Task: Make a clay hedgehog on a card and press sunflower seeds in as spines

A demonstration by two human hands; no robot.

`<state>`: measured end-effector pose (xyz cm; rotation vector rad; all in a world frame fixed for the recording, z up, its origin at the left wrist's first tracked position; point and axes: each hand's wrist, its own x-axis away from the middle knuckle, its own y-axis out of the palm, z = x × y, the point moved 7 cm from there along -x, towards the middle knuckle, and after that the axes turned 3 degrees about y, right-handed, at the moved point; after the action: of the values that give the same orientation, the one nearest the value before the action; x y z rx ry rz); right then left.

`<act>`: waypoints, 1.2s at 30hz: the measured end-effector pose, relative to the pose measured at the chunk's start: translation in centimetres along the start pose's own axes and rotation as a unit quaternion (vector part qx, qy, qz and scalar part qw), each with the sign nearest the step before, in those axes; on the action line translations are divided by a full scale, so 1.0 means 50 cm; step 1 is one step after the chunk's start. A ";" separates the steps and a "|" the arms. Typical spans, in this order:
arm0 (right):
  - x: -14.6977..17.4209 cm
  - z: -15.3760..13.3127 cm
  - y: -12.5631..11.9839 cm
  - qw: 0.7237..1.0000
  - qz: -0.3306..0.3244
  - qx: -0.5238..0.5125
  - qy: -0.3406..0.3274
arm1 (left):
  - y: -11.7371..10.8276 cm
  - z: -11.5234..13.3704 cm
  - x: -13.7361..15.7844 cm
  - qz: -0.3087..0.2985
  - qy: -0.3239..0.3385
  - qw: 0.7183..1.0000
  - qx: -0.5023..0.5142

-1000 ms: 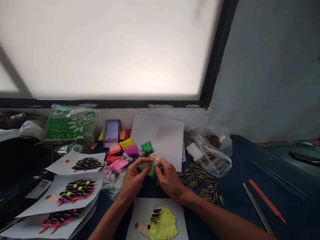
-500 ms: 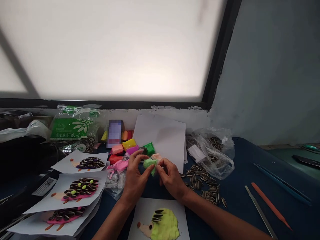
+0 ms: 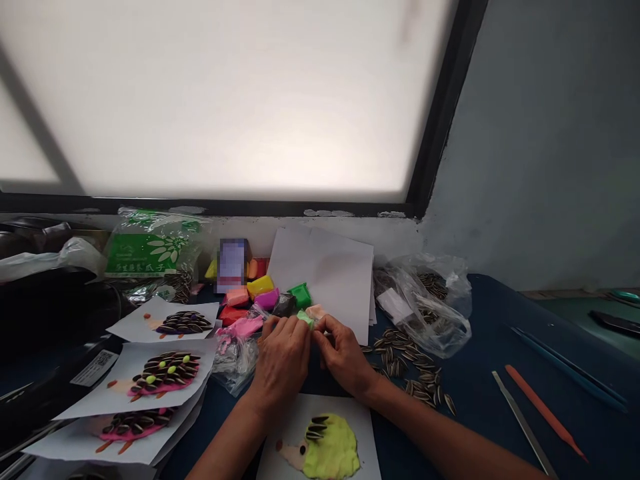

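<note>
My left hand (image 3: pixel 284 357), back turned up, closes its fingers over a lump of light green modelling clay (image 3: pixel 305 318). Only the top of the clay shows, and a wrapper around it cannot be made out clearly. On the clay's other side, my right hand (image 3: pixel 345 353) pinches its edge with thumb and curled fingers. Below both hands lies a sheet of paper (image 3: pixel 285 423) bearing a hedgehog shape with a yellow-green clay body (image 3: pixel 333 450). Several dark striped sunflower seeds (image 3: pixel 317 428) stick in the body's upper left.
Finished hedgehog sheets (image 3: pixel 95 393) overlap at left. Packs of coloured clay (image 3: pixel 260 287) and white paper (image 3: pixel 325 273) sit behind my hands. Loose sunflower seeds (image 3: pixel 400 353) and a plastic bag (image 3: pixel 450 333) are to the right, past them an orange tool (image 3: pixel 545 410) and blue tweezers (image 3: pixel 570 370).
My left hand has rolled over so its back faces up, covering most of the green clay. My right hand has stayed nearly in place. The view has shifted slightly.
</note>
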<state>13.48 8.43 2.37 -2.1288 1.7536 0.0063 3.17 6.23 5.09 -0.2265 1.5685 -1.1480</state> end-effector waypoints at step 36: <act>-0.002 -0.004 -0.007 0.999 0.035 0.023 -0.014 | 0.013 -0.014 0.012 0.000 0.029 0.989 0.144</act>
<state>13.72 8.51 2.68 -2.0241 1.7945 0.0161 2.66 6.52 4.15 -0.0009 1.4310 -1.3756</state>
